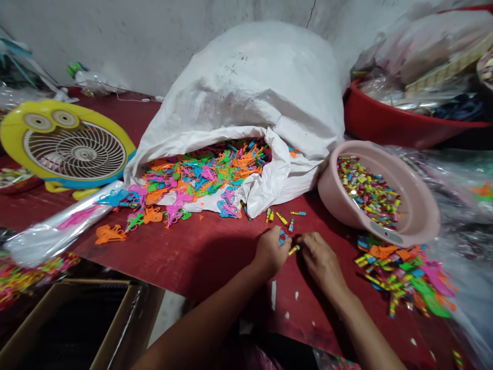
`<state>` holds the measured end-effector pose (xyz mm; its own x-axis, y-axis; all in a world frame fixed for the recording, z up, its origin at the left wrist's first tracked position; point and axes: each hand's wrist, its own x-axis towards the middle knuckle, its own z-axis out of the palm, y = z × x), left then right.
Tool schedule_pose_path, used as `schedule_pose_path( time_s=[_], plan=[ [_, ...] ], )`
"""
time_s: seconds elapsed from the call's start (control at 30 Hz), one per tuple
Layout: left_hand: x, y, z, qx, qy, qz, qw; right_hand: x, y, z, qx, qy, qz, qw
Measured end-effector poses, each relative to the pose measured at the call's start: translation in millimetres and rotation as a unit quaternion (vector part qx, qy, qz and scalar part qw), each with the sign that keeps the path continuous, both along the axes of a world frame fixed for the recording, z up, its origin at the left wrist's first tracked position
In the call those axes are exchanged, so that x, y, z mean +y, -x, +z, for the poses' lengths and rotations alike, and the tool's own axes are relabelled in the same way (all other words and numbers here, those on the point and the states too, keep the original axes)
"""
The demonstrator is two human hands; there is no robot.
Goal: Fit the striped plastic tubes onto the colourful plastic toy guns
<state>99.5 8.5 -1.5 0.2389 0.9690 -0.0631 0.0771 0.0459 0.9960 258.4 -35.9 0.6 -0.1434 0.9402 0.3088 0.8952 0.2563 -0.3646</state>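
Observation:
My left hand is closed around a small blue plastic piece, just above the red tabletop. Close by on the right is my right hand, its fingers curled at the end of a small yellow-banded tube. The fingertips partly cover that tube. A few similar tubes lie loose beyond the hands. Behind them a large white sack lies with its mouth toward me, spilling bright plastic toy pieces in orange, blue, pink and green.
A pink basin of small tubes stands at right, with a pile of mixed toy pieces before it. Behind is a red tub. On the left are a yellow fan, a clear plastic packet and a cardboard box below the table edge.

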Motion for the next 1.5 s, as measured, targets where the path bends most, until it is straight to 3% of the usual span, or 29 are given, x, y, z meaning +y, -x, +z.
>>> schedule_pose_path(
  time_s=[0.1,0.17,0.3,0.43,0.57,0.73,0.87,1.0,1.1,1.17,1.27,1.33,1.4,1.5],
  plan=[
    [3,4,-1.2,-0.057,0.132,-0.058,0.988,6,22,1.4,0.085,-0.004,0.056,0.995],
    [5,9,-2.4,-0.098,0.213,-0.070,0.970,16,24,-1.4,0.114,-0.005,0.056,0.992],
    [8,18,-3.8,-0.142,0.223,-0.031,0.964,45,0,-10.1,0.060,-0.009,0.016,0.998],
    [7,19,-4.6,-0.198,0.248,0.009,0.948,58,-22,-8.3,0.025,0.018,0.021,0.999],
    [6,12,-8.1,-0.199,0.214,0.058,0.954,42,-10,-3.2,0.037,0.035,0.004,0.999],
    [8,5,-14.5,-0.188,0.171,0.117,0.960,23,31,-5.8,0.173,0.072,0.014,0.982],
    [12,18,-8.7,-0.208,0.138,0.156,0.956,42,29,-2.1,0.147,0.088,0.014,0.985],
    [15,27,2.8,-0.237,0.153,0.137,0.949,72,12,-4.6,0.092,0.051,-0.071,0.992],
    [15,29,5.1,-0.226,0.170,0.113,0.952,79,9,-9.8,0.061,0.045,-0.083,0.994],
    [15,31,3.7,-0.187,0.143,0.114,0.965,73,9,-8.2,0.052,0.049,-0.063,0.995],
    [15,36,1.2,-0.098,-0.001,0.108,0.989,56,13,3.4,0.055,0.072,0.009,0.996],
    [14,38,0.2,-0.040,-0.077,0.071,0.994,49,18,10.9,0.081,0.095,0.082,0.989],
    [13,38,-1.4,0.010,-0.092,0.028,0.995,49,24,12.2,0.120,0.105,0.127,0.979],
    [13,39,-5.6,0.032,-0.063,0.020,0.997,64,32,2.7,0.149,0.095,0.119,0.977]
  ],
)
